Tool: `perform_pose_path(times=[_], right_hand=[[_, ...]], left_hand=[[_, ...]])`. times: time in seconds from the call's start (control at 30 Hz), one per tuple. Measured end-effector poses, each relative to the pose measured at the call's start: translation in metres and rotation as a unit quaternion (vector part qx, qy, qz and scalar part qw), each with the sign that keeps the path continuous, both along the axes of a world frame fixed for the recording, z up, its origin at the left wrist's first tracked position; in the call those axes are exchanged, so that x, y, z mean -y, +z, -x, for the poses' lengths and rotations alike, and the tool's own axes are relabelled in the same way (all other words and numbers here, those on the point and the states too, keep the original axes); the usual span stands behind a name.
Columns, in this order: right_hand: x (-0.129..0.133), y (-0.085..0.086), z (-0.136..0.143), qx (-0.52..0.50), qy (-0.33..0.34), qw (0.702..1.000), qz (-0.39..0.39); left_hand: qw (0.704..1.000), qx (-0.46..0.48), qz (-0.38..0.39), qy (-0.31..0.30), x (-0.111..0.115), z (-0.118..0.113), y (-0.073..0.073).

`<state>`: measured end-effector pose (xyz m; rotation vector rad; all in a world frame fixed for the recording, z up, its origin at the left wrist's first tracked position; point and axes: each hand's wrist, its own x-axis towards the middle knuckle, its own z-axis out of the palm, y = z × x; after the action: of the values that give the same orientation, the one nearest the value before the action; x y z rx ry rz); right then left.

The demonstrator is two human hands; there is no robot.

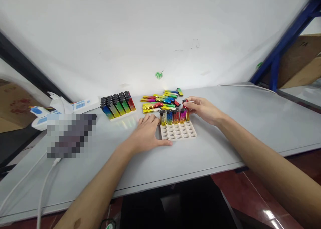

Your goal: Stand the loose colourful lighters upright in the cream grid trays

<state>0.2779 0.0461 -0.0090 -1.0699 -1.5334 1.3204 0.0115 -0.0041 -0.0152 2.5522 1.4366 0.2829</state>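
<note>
So from the head view, the person's left hand (147, 132) lies flat and spread on the pale grey tabletop (225, 145), fingers apart, its thumb pressed against the near left edge of the white plastic grid tray with square pockets (178, 131), holding nothing. The right hand (203, 110) is pinched shut on a slim red-topped rainbow-finish lighter (186, 105), which stands upright at the far right corner of the tray, at the end of the row of rainbow lighters already standing in the back pockets (173, 116); I can't tell if it's fully seated yet. Just behind the tray lies a loose pile of the same glossy multicoloured lighters (160, 101), and further left sits a second tray packed full of black-capped rainbow lighters (117, 106). A white power strip with blue buttons (80, 105) and a white cable (45, 188) sit off to the left. My guess is these lighters are light, rigid and pretty slick with that shiny coating, so pinching the narrow sides near the cap, like the hand does now, looks like the safest hold.
</note>
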Motion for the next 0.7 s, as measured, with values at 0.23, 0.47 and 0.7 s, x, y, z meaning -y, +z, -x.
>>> perform_pose_path(times=[0.23, 0.47, 0.7], right_hand=[[0.0030, 0.0038, -0.0018, 0.028, 0.003, 1.000, -0.015], [0.0042, 0.0022, -0.0007, 0.068, 0.007, 0.997, -0.027], [0.0035, 0.0021, 0.0028, 0.081, -0.025, 0.996, -0.038]], left_hand=[[1.000, -0.003, 0.001, 0.008, 0.0002, 0.0002, 0.0009], [1.000, -0.003, -0.007, 0.016, -0.0003, 0.0001, 0.0006], [1.000, -0.001, -0.006, 0.010, -0.0012, 0.0016, -0.0009]])
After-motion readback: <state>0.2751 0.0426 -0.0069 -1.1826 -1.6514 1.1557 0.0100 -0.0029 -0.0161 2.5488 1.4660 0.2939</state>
